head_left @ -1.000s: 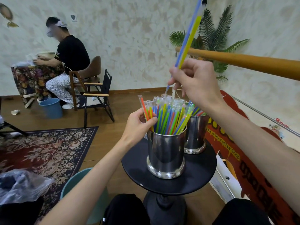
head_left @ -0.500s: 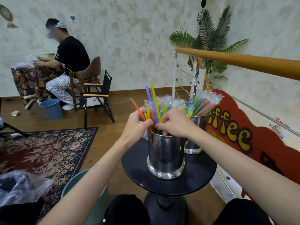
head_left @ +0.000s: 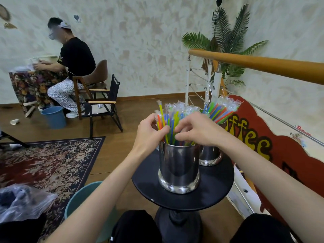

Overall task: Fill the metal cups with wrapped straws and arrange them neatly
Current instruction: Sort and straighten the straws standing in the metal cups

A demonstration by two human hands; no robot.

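Two shiny metal cups stand on a small round black table [head_left: 206,195]. The near cup [head_left: 178,165] holds a dense bunch of colourful wrapped straws [head_left: 172,120]. My left hand [head_left: 149,131] pinches straws at the bunch's left side, just above the rim. My right hand [head_left: 196,131] curls its fingers round straws at the front right of the same bunch. The far cup [head_left: 209,155], partly hidden behind my right wrist, holds more wrapped straws [head_left: 220,109] fanned out to the right.
A teal bin [head_left: 82,199] sits on the floor left of the table, a plastic bag [head_left: 22,202] beside it. A wooden handrail [head_left: 263,65] and a red coffee sign [head_left: 273,149] run along the right. A seated person [head_left: 70,67], chairs and a blue bucket [head_left: 53,117] are far left.
My right hand brought straws down from high above into the near cup. Both hands now hold the bunch at the rim, and the straws that stuck up have sunk level.
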